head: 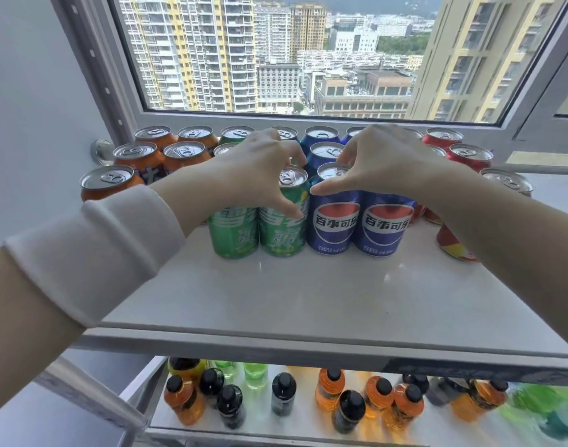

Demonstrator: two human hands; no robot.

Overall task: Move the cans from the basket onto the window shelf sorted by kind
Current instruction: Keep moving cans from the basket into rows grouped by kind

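Closest in, at 8 o'clock, the person's left forearm comes up in a pushed-back white sleeve [92, 253]. At 6 o'clock, under the shelf edge, a white tray [258, 414] carries small black-capped bottles [331, 388] of orange, dark and green drink; their labels are too blurred to read.

The white window shelf [308, 295] fills the middle, and the cans stand along its far side in colour groups, tops up. At the centre the front row has two green cans [284, 227] touching two blue cans [334, 227]. The blue ones show the red, white and blue Pepsi roundel with "百事可乐" across it. The green ones carry large white Chinese characters, partly hidden behind the thumb.

The left hand [260, 169] has its fingers curled over the rim of the right green can and its thumb pressed on that can's side. The right hand [382, 166] arches over the blue pair, fingers bent onto the left can's top and thumb stretched along its rim.

Orange cans [140, 156] cluster at 10 o'clock and red cans [469, 154] at 2 o'clock, one red and yellow can half hidden by the right arm. At 12 o'clock the window [276, 59] looks out on tower blocks.
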